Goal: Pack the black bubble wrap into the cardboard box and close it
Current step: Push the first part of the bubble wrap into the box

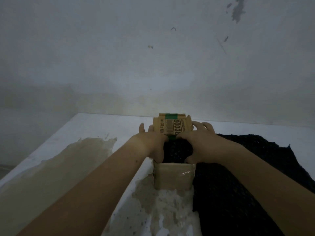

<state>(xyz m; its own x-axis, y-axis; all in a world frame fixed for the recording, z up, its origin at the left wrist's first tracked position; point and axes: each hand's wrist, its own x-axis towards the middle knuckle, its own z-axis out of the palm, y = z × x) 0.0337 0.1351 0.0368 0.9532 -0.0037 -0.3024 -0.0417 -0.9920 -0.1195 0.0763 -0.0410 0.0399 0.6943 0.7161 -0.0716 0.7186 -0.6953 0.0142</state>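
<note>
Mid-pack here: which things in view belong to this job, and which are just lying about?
Job: cardboard box; black bubble wrap stuffed inside it; more black wrap on the table at right; left hand and right hand on the box.
Just there: worn white table; marks on the wall.
</note>
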